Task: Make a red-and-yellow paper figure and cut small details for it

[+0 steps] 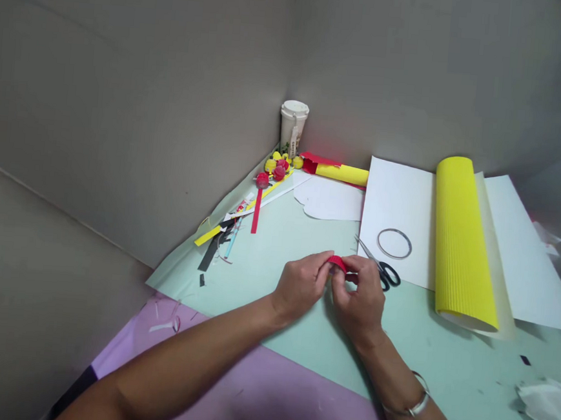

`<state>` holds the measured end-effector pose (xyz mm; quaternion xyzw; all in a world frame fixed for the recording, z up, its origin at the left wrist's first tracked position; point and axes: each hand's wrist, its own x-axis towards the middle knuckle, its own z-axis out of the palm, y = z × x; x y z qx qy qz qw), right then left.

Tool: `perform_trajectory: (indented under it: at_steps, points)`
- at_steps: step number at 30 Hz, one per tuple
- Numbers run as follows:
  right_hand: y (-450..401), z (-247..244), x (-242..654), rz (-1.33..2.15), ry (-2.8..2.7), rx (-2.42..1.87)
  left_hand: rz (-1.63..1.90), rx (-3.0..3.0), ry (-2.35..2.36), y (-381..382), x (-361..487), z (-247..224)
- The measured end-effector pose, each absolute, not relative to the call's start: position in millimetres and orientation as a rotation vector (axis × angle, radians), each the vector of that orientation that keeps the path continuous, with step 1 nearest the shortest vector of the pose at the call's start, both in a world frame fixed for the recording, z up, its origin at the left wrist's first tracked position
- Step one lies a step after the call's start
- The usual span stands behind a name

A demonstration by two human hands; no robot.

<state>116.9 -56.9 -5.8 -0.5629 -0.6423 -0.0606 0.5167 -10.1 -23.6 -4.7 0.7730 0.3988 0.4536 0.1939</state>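
Note:
A small curved piece of red ridged paper (338,262) is pinched between both hands. My left hand (300,286) grips its left end with thumb and fingers closed. My right hand (361,300) closes on the right end, and part of the paper is hidden behind those fingers. Just beyond the right hand lies a pair of scissors (388,274) with black handles, its blades pointing away. A thin grey ring (394,243) rests on white paper (381,198) behind the scissors.
At right stands a yellow corrugated paper roll (465,244). Red and yellow paper balls (271,166) cluster by a lidded white cup (294,124) in the corner. Paper strips (209,253) lie at left. Crumpled white material (547,404) sits at the right edge. Grey walls enclose the back and left.

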Motion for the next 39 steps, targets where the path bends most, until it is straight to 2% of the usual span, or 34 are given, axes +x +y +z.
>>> perform_trajectory:
  at_steps: [8,14,19,26,39]
  points:
    - [-57.2,-7.5,123.0,0.226,-1.277,-1.493,1.089,1.969,1.121,-24.7,-7.3,1.4]
    - [-57.0,-3.6,120.6,-0.013,-1.488,-1.422,1.094,1.990,1.192,-22.5,-9.1,0.4]
    - [-57.4,-2.7,119.3,-0.154,-1.550,-1.382,1.230,2.073,1.175,-23.9,-9.2,-1.2]
    - [-57.8,-6.6,118.5,-0.210,-1.531,-1.316,1.385,2.227,1.098,-23.2,-10.1,-4.0]
    - [-60.3,-6.1,116.7,-0.165,-1.446,-1.232,1.399,2.238,1.063,-27.4,-9.8,-0.7]
